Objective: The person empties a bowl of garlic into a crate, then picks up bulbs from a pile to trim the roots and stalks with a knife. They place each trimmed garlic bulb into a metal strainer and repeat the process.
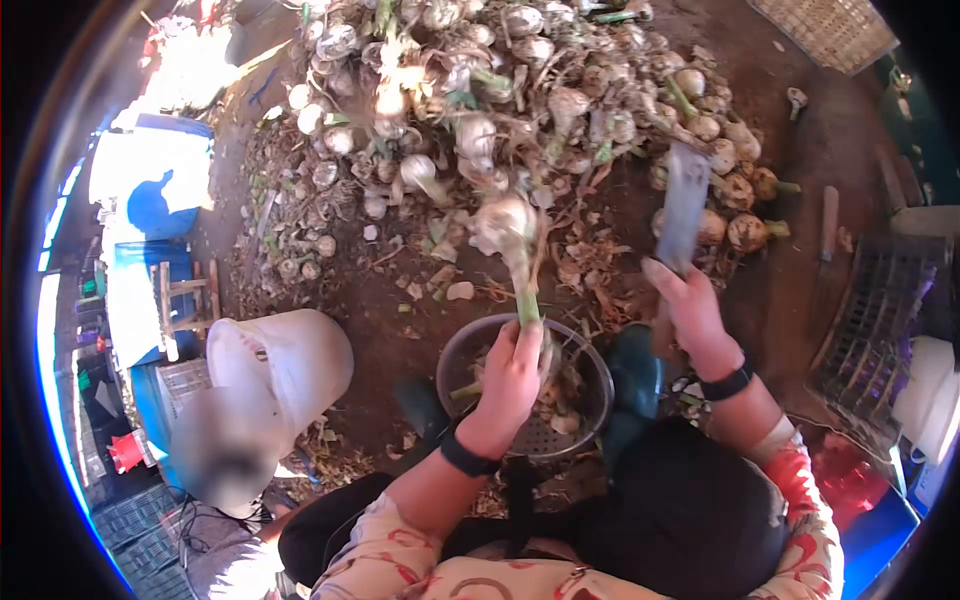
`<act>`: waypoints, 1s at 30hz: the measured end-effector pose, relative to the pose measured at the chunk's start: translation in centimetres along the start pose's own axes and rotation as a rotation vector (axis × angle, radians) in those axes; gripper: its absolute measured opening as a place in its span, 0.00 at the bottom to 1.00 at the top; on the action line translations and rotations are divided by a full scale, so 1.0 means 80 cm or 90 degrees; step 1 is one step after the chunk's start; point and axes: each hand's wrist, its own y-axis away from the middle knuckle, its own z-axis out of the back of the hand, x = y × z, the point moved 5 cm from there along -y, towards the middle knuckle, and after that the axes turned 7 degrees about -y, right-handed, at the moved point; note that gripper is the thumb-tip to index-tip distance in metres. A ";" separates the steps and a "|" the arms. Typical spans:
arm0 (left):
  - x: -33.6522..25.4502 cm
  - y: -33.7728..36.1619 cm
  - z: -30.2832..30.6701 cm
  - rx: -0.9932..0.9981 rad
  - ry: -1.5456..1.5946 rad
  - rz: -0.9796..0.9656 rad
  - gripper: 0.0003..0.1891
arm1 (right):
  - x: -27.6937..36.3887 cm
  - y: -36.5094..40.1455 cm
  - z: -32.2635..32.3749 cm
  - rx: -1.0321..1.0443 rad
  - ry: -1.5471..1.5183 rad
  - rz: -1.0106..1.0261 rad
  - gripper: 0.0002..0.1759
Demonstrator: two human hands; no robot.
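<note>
Grips with the left hand [510,375], fingers wrapped tight, the green stalk [526,300] of a pale bulb [505,225]. Holds it upright, bulb at the far end, raised over the littered ground just beyond a metal colander [548,437].

Clasps in the right hand [692,312], likewise closed, a knife [684,205]. Hides the handle inside the palm and shows only the broad blade, blurred, standing up to the right of the bulb and apart from it. Wears a black band on each wrist.

Keeps the colander near, between the knees and right under the left hand. Hard to make out what lies inside behind the fist: scraps and cut stalks, as far as can be told.

Farther off, a big pile [520,90] of the same bulbs, roots and dry skins tangled, spread across the far ground. Left of the colander, a white bucket [300,360]. Nearer and further left, another person [225,445], blurred and mostly cut off. Far left, a blue drum [150,205], washed out by glare. At the right edge a black crate [875,330], and in the far right corner a woven basket [830,30], both clipped by the round lens border.
</note>
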 end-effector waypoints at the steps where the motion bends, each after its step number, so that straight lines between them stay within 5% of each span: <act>1: -0.006 0.017 -0.005 0.015 -0.179 -0.061 0.12 | 0.006 -0.004 -0.003 0.021 -0.027 0.055 0.14; 5: 0.010 0.062 -0.025 0.099 -0.604 -0.281 0.13 | 0.012 -0.002 0.002 0.028 -0.063 0.002 0.18; 6: 0.004 0.068 -0.027 0.123 -0.699 -0.247 0.14 | 0.015 0.007 -0.010 0.124 -0.332 -0.018 0.18; 8: 0.004 0.058 -0.017 0.184 -0.775 -0.322 0.21 | 0.030 0.028 -0.017 0.238 -0.353 -0.010 0.17; 9: -0.023 0.067 -0.015 0.103 -0.756 -0.368 0.27 | 0.029 0.033 -0.008 0.089 -0.203 -0.014 0.13; 11: -0.044 0.067 -0.023 0.077 -0.386 -0.434 0.32 | 0.017 0.035 -0.005 0.032 -0.139 0.006 0.08; 13: -0.020 0.061 -0.050 0.029 -0.238 -0.409 0.32 | 0.023 0.064 -0.040 0.030 0.059 0.222 0.06; 17: -0.011 0.045 -0.053 -0.001 -0.137 -0.301 0.26 | 0.027 0.075 -0.068 0.090 -0.044 0.318 0.03; 19: 0.012 0.031 -0.049 -0.122 0.078 -0.199 0.19 | 0.011 0.065 -0.065 0.045 -0.080 0.178 0.03; 20: 0.016 0.027 -0.050 -0.068 0.109 -0.159 0.16 | -0.003 0.053 -0.054 0.080 -0.184 0.239 0.04; 21: 0.013 0.022 -0.049 -0.004 0.136 -0.123 0.13 | 0.004 0.053 -0.051 0.029 -0.030 0.263 0.04; 22: 0.000 0.019 -0.044 -0.084 -0.009 -0.208 0.12 | 0.017 0.058 -0.059 0.029 0.003 0.337 0.05; 25: -0.028 0.033 -0.064 -0.194 -0.273 -0.445 0.17 | 0.029 0.031 -0.053 -0.032 -0.173 0.264 0.06; 27: -0.017 0.033 -0.090 -0.057 -0.103 -0.410 0.26 | 0.051 0.022 -0.041 -0.128 -0.182 0.230 0.06; 28: -0.044 0.046 -0.100 -0.006 -0.277 -0.504 0.34 | 0.056 0.023 -0.035 -0.143 -0.195 0.251 0.06; 29: -0.006 0.026 -0.099 0.138 -0.120 -0.385 0.36 | 0.054 0.021 -0.031 -0.157 -0.211 0.242 0.07; 30: -0.007 0.024 -0.098 0.153 -0.169 -0.410 0.37 | 0.053 0.022 -0.030 -0.168 -0.222 0.228 0.07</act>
